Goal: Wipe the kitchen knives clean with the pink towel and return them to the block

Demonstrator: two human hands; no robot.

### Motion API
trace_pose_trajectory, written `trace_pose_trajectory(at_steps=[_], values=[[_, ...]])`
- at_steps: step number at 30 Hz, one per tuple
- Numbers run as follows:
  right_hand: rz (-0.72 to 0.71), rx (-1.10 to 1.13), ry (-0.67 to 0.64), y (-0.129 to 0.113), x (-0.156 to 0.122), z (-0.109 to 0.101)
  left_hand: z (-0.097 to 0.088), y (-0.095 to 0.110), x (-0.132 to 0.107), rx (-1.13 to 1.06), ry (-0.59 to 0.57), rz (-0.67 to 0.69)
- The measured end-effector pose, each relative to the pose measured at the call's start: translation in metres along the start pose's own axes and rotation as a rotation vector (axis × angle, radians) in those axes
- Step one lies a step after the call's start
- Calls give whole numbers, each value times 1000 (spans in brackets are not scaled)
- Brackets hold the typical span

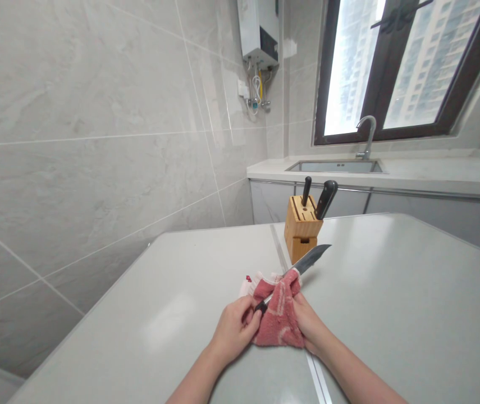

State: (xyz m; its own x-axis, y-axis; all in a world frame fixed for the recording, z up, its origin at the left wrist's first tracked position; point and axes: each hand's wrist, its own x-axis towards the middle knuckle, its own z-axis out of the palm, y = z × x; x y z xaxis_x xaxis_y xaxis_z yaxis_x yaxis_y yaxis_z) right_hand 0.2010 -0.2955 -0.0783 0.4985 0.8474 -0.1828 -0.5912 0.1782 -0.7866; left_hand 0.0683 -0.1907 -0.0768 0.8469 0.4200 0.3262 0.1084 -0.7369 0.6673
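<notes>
My left hand (235, 328) is closed round the black handle of a kitchen knife (310, 258) whose blade points up and to the right. My right hand (309, 322) pinches a red-and-white cloth (279, 314) wrapped round the lower part of the blade. Both hands are just above the pale grey counter (391, 303). Behind the blade tip stands a wooden knife block (302, 229) with two black-handled knives (326, 199) in it.
A tiled wall runs along the left. At the back, a second counter holds a steel sink (334, 166) with a curved tap (367, 134) under a dark-framed window. A water heater (259, 31) hangs on the wall. A seam crosses the counter beneath my hands.
</notes>
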Motion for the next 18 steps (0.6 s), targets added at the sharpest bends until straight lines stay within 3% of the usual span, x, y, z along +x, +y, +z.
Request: trace_pose_trajectory(at_steps=[14, 18], values=[[-27, -81, -62, 6, 4, -9, 1, 2, -2, 19, -108, 16], [-113, -174, -106, 8, 4, -12, 2, 3, -3, 7, -121, 18]])
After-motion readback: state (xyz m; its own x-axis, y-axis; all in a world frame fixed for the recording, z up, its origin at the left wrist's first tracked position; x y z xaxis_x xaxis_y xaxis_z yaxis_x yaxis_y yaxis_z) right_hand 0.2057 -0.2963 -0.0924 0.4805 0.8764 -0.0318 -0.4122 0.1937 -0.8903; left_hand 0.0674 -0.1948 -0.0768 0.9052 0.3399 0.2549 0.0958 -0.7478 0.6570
